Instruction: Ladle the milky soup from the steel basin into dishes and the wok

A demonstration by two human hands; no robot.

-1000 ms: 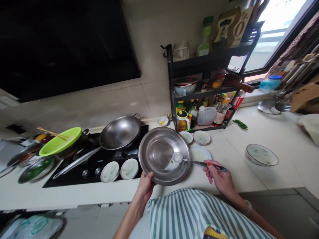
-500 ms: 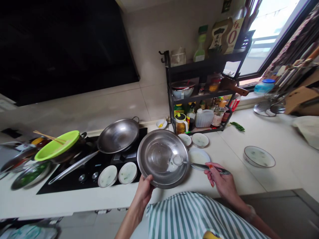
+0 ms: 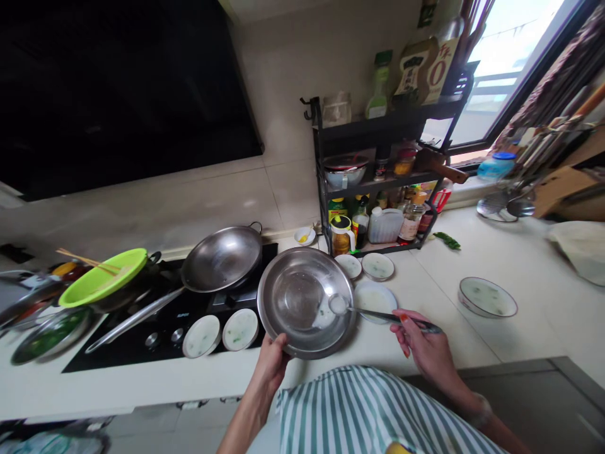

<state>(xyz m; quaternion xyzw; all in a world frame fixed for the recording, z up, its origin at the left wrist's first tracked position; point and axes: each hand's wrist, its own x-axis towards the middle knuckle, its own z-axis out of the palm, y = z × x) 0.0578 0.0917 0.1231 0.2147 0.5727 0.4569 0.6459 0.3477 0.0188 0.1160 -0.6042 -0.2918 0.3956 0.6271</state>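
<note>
My left hand (image 3: 273, 360) grips the near rim of a wide steel basin (image 3: 288, 296), thumb over the edge, and the basin tilts toward the right. A small pool of whitish liquid with green bits (image 3: 323, 313) lies in its right side. My right hand (image 3: 423, 343) is closed around the handle of a ladle (image 3: 392, 317), whose bowl sits in that liquid. Just right of the basin, partly hidden by it, is a plate of whitish liquid (image 3: 377, 300). Two small bowls (image 3: 350, 266) (image 3: 378, 267) with similar liquid and green bits stand behind the plate.
Two more filled bowls (image 3: 201, 337) (image 3: 241, 329) rest by the black cooktop's front edge. A wok (image 3: 222, 258) sits on the cooktop, left of the basin. A green colander (image 3: 104, 277) with chopsticks is farther left. Another bowl (image 3: 488, 297) stands right; a seasoning rack (image 3: 378, 183) stands behind.
The view has shifted slightly. The basin tips a little more, and the whitish liquid spreads wider around the ladle's bowl. Both hands keep their holds.
</note>
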